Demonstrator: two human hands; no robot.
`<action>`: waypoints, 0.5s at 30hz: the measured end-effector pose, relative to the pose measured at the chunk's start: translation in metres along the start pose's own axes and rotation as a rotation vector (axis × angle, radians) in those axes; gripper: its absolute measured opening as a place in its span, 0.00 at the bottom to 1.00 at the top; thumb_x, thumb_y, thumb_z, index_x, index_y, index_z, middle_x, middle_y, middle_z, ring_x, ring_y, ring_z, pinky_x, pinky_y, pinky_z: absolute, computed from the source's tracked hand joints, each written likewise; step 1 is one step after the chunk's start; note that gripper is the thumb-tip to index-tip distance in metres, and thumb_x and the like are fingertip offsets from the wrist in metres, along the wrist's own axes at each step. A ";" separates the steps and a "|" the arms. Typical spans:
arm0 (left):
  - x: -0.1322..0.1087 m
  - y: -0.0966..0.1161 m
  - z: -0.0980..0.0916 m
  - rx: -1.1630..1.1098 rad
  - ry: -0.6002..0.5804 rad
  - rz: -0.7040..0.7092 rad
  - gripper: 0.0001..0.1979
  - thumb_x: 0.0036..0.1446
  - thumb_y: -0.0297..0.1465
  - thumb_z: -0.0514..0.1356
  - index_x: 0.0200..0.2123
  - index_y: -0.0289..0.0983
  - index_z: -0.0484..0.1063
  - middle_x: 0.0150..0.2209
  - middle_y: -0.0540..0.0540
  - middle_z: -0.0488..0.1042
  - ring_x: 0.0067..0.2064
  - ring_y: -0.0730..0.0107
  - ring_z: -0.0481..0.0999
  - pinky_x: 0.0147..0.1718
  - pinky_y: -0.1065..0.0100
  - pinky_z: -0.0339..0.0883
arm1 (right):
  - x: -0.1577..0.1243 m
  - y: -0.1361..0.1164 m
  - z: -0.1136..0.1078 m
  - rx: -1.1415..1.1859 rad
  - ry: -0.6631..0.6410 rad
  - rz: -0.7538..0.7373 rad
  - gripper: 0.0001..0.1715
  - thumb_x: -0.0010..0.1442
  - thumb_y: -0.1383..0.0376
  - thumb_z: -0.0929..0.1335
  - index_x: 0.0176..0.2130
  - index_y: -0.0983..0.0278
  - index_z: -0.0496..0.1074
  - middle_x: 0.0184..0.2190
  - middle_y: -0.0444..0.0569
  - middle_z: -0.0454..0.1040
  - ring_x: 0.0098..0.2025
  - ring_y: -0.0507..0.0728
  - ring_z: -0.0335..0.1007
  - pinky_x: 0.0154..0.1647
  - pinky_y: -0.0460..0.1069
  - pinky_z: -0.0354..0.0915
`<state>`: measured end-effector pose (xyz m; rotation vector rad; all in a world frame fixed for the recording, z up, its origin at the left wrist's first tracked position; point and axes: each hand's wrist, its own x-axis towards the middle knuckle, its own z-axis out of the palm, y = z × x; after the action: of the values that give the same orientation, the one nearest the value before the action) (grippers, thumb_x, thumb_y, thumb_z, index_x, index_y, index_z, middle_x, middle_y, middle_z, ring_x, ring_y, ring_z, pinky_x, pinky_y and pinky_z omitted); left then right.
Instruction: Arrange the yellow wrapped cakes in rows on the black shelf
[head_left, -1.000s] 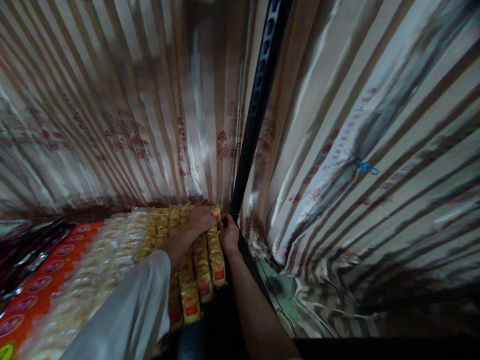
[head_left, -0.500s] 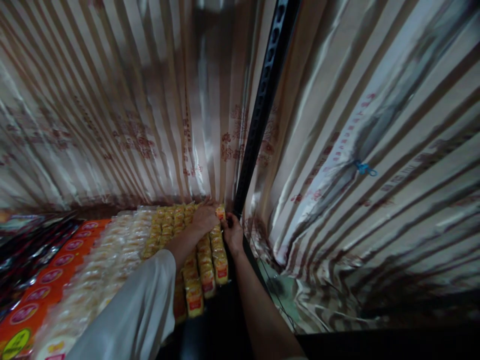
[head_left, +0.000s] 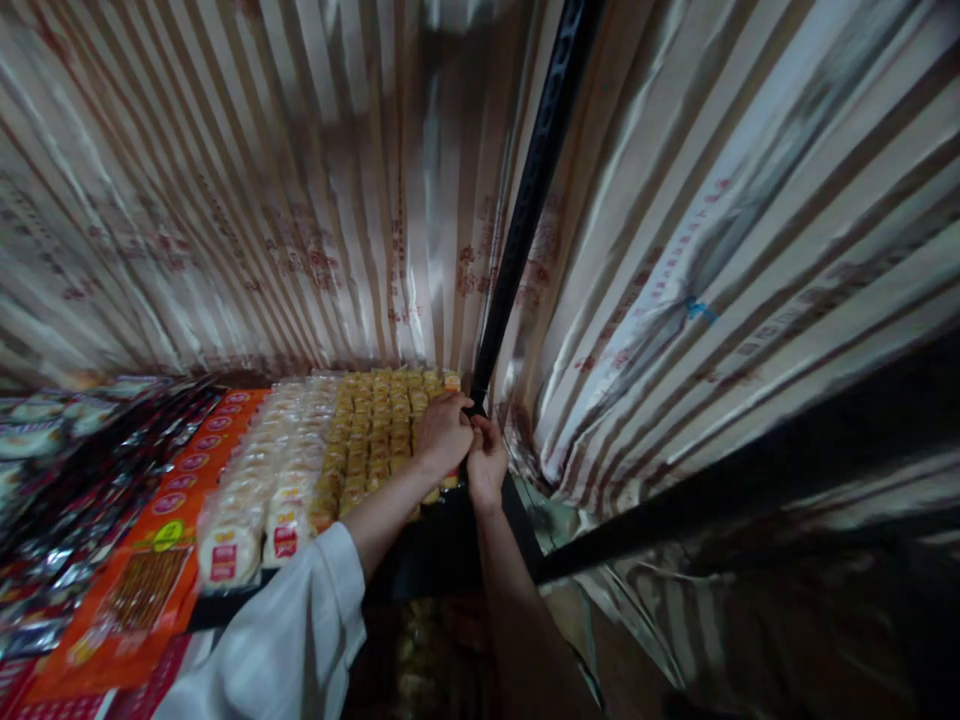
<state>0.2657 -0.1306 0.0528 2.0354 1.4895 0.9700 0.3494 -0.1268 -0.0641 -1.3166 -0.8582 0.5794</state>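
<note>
My left hand (head_left: 446,438) reaches over the right side of rows of small yellow-wrapped snack packs (head_left: 375,425). Its fingers come together with those of my right hand (head_left: 487,462) at the foot of a black perforated post (head_left: 517,230). My right hand is closed, thumb and fingers pinched, just beyond the right-hand row. Whatever sits between the fingertips is too small and dark to make out. An upright yellow pack with an orange-red label (head_left: 452,382) shows just behind my left hand.
Clear-wrapped white round cakes (head_left: 232,530) stand in rows on the left. Beside them lie orange snack bags (head_left: 142,590) and dark shiny packets (head_left: 97,480). Striped plastic sheeting (head_left: 330,180) hangs behind and to the right. A black shelf bar (head_left: 675,490) crosses at the right.
My view has shifted, showing more of the shelf's left and front. My left hand has moved right, off the yellow packs, to meet my right hand by the post.
</note>
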 end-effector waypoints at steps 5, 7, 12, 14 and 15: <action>-0.112 0.008 -0.003 -0.288 0.107 0.119 0.15 0.53 0.20 0.48 0.33 0.37 0.73 0.38 0.45 0.76 0.44 0.69 0.73 0.48 0.65 0.65 | -0.085 -0.028 -0.042 0.052 -0.102 0.032 0.19 0.56 0.57 0.64 0.43 0.65 0.70 0.39 0.52 0.76 0.40 0.56 0.72 0.44 0.51 0.67; -0.165 0.000 -0.001 -0.356 0.094 0.115 0.15 0.53 0.20 0.48 0.34 0.38 0.73 0.38 0.45 0.76 0.43 0.69 0.73 0.45 0.66 0.66 | -0.121 -0.029 -0.064 0.003 -0.150 0.045 0.19 0.58 0.57 0.63 0.46 0.64 0.69 0.38 0.51 0.76 0.40 0.55 0.73 0.41 0.50 0.68; -0.266 -0.047 0.012 -0.375 0.022 -0.266 0.14 0.51 0.22 0.49 0.32 0.38 0.73 0.37 0.44 0.75 0.41 0.67 0.74 0.43 0.65 0.67 | -0.196 -0.006 -0.096 -0.301 -0.393 0.069 0.17 0.60 0.58 0.61 0.40 0.63 0.73 0.34 0.50 0.78 0.37 0.56 0.74 0.41 0.50 0.68; -0.285 -0.075 0.021 -0.330 0.004 -0.474 0.16 0.49 0.21 0.48 0.34 0.36 0.73 0.38 0.43 0.75 0.43 0.66 0.74 0.45 0.63 0.66 | -0.218 0.008 -0.094 -0.397 -0.564 0.110 0.16 0.59 0.60 0.60 0.40 0.62 0.74 0.38 0.51 0.78 0.41 0.57 0.74 0.45 0.51 0.67; -0.291 -0.089 0.026 -0.300 -0.019 -0.595 0.15 0.48 0.21 0.49 0.33 0.36 0.73 0.37 0.43 0.76 0.42 0.65 0.74 0.45 0.63 0.66 | -0.226 0.016 -0.091 -0.442 -0.651 0.138 0.17 0.58 0.62 0.60 0.41 0.62 0.74 0.40 0.52 0.78 0.43 0.58 0.73 0.47 0.52 0.66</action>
<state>0.1774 -0.3746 -0.1076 1.2745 1.6763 0.8509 0.2936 -0.3553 -0.1296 -1.6192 -1.4975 0.9959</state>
